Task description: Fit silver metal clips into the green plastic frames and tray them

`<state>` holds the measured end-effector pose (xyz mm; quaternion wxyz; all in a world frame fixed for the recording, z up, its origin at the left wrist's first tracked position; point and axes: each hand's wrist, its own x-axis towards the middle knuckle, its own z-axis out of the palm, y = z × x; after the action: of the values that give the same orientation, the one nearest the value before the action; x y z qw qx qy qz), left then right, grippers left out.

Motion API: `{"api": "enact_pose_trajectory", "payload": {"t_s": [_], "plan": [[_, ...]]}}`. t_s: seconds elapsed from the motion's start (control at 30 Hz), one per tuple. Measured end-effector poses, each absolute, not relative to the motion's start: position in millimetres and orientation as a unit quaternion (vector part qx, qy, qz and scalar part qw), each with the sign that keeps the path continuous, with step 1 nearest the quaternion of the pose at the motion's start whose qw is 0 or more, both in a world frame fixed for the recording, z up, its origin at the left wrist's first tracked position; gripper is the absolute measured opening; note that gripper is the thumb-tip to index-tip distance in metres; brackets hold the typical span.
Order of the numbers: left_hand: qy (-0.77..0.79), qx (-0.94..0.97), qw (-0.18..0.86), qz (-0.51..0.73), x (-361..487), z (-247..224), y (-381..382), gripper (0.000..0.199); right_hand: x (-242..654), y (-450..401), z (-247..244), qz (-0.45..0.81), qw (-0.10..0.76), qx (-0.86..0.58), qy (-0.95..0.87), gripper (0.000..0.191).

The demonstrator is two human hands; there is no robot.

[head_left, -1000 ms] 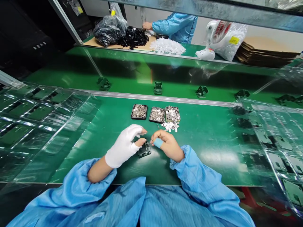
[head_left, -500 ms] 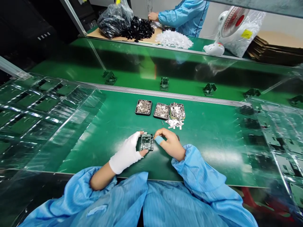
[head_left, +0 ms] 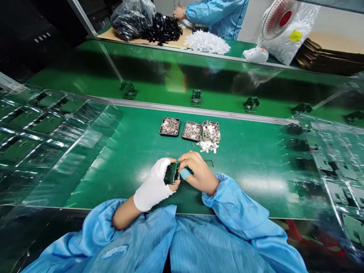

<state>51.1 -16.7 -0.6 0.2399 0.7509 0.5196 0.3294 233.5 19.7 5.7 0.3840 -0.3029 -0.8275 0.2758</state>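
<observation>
Left hand, white glove with bare fingertips, has its grip pinching a green circuit-board assembly, thumb on the near side, fingers on the far side. Assembly is tilted, above the near part of the green bench, in front of the person's torso. Right hand, blue wrap on one finger, meets the assembly's right side with fingers curled in. Bent dark rod, hex-key shape, sticks out beyond the right knuckles; palm side hidden, so can't tell whether the right grip pinches that rod, the assembly or a small part.

Beyond the hands: left black tray, stands apart; middle black tray, close beside the right tray. All filled with small metal bits; loose metal pieces spill in front of the right one. More board assemblies in a row behind the metal rail. Co-worker's blue sleeve at back, near white parts pile.
</observation>
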Motion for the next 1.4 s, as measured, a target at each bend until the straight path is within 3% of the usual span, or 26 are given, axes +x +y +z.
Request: {"api": "enact_pose_trajectory", "payload": {"t_s": [0.57,0.7,1.07,1.23,1.4], "plan": [[0.493,0.805,0.136,0.302,48.2,-6.9,-15.1,0.044,233.3,19.7,4.0,0.251,0.351,-0.331,-0.839,0.009],[0.479,0.802,0.163,0.318,47.3,-6.0,-14.8,0.044,233.5,20.4,3.1,0.249,0.353,-0.326,-0.841,0.01],[0.458,0.825,0.103,0.315,48.6,-8.3,-14.8,0.043,232.4,21.3,1.3,0.338,0.386,-0.324,-0.795,0.015],[0.473,0.808,0.147,0.319,48.8,-6.5,-15.6,0.045,231.8,19.8,1.8,0.336,0.386,-0.331,-0.793,0.013],[0.491,0.762,0.267,0.328,50.1,-0.4,-14.4,0.042,230.2,17.2,1.9,0.332,0.385,-0.354,-0.785,0.012]]}}
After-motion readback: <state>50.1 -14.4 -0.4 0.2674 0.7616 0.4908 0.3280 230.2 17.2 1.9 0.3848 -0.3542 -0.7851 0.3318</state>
